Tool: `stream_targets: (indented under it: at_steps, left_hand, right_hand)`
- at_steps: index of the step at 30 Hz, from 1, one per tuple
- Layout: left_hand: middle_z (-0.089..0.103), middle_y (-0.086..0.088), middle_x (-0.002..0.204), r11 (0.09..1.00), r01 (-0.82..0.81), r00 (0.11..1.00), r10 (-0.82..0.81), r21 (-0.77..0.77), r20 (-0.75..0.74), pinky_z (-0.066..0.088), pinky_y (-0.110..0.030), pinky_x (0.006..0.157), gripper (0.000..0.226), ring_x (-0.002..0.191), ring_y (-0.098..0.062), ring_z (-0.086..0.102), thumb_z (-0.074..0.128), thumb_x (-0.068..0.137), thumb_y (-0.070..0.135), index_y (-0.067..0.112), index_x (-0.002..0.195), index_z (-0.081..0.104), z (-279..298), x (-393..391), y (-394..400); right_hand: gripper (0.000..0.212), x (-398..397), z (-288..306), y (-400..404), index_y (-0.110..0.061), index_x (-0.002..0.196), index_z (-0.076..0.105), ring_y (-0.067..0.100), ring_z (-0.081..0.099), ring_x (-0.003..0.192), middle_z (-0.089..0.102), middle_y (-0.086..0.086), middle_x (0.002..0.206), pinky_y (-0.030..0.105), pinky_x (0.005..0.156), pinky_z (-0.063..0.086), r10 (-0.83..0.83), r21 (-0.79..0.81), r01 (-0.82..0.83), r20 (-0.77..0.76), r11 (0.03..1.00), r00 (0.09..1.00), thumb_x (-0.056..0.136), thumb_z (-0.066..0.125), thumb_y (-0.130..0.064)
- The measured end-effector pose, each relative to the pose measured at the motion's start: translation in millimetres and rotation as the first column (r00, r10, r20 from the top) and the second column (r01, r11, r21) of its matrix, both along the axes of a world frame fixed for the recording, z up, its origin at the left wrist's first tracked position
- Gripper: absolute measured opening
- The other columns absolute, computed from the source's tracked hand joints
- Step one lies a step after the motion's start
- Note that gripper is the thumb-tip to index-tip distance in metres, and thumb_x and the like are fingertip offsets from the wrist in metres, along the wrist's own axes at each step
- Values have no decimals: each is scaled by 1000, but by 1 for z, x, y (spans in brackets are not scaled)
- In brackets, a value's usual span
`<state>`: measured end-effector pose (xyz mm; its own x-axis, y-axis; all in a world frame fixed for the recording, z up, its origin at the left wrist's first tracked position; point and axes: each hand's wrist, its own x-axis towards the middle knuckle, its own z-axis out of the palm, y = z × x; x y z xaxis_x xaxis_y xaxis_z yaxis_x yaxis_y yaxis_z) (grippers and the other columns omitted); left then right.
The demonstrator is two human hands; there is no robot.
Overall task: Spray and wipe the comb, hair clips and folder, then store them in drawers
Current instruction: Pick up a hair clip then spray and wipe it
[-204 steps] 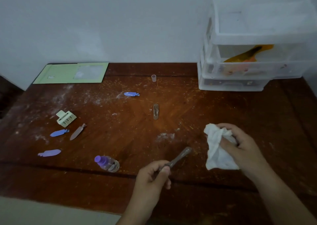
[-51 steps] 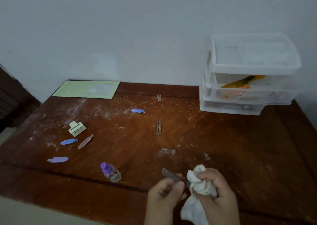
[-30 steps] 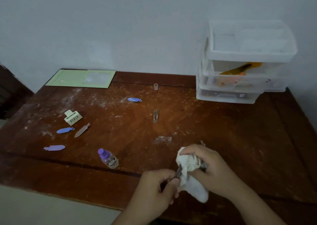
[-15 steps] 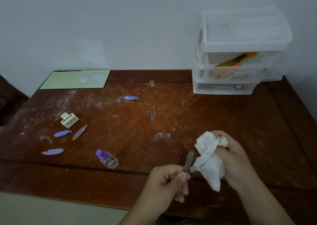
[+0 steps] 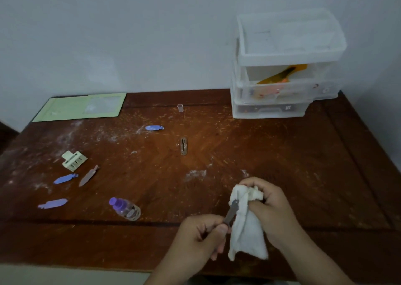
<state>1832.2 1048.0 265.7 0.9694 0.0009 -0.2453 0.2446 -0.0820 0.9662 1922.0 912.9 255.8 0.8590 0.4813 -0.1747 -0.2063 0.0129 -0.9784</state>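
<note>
My left hand (image 5: 200,234) pinches a slim brown hair clip (image 5: 231,212) near the table's front edge. My right hand (image 5: 270,211) grips a crumpled white cloth (image 5: 246,226), pressed against the clip's tip. On the left of the table lie blue clips (image 5: 65,178) (image 5: 52,203), a brown clip (image 5: 89,175) and a cream claw clip (image 5: 73,160). Another blue clip (image 5: 154,128) and a brown snap clip (image 5: 183,145) lie mid-table. A small spray bottle (image 5: 125,208) with a purple cap lies on its side. A green folder (image 5: 82,109) rests at the back left.
A clear plastic drawer unit (image 5: 284,67) stands at the back right, its middle drawer holding an orange-yellow comb (image 5: 282,74). A small clear cap (image 5: 180,107) stands near the back edge. White dusty smears mark the brown wooden table (image 5: 282,154).
My right hand has brought the cloth back onto the clip's tip after the two were held slightly apart. The other items on the table have not moved.
</note>
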Motion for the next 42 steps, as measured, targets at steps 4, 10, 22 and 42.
stream_targets:
  at_steps: [4, 10, 22, 42]
  left_hand:
    - [58, 6, 44, 979, -192, 977, 197, 64, -84, 40, -13, 48, 30, 41, -2, 49, 50, 90, 6, 15, 65, 64, -16, 0, -1]
    - [53, -3, 61, 931, -323, 927, 348, 172, -142, 41, -10, 55, 25, 59, -9, 51, 51, 89, 9, 11, 66, 60, -32, 3, 8]
    - [50, 5, 52, 921, -266, 947, 305, 284, -102, 38, -22, 58, 38, 51, -5, 47, 52, 89, 10, 22, 52, 56, -24, 50, 16]
    - [71, -11, 91, 732, -301, 908, 25, 611, 418, 43, -24, 71, 17, 85, -22, 63, 59, 84, 17, 6, 93, 70, 74, 279, -38]
  right_hand:
    - [21, 19, -32, -6, -16, 84, 61, 15, 55, 76, 59, -4, 76, 14, 60, 39, -104, -363, 211, 292, 907, 951, 83, 51, 2]
    - [26, 15, -86, -12, -12, 93, 71, 30, 60, 79, 61, 10, 89, 32, 64, 48, 365, -777, 185, 473, 601, 802, 69, 65, -13]
    - [34, 43, -49, -55, -43, 109, 42, -13, 31, 113, 28, -33, 117, 4, 95, 28, 298, -548, -26, 415, 836, 859, 85, 60, -27]
    - [43, 231, 16, -66, -9, 72, 69, 23, 60, 71, 66, 5, 71, 26, 77, 32, -27, -359, 802, 906, 477, 422, 72, 47, -45]
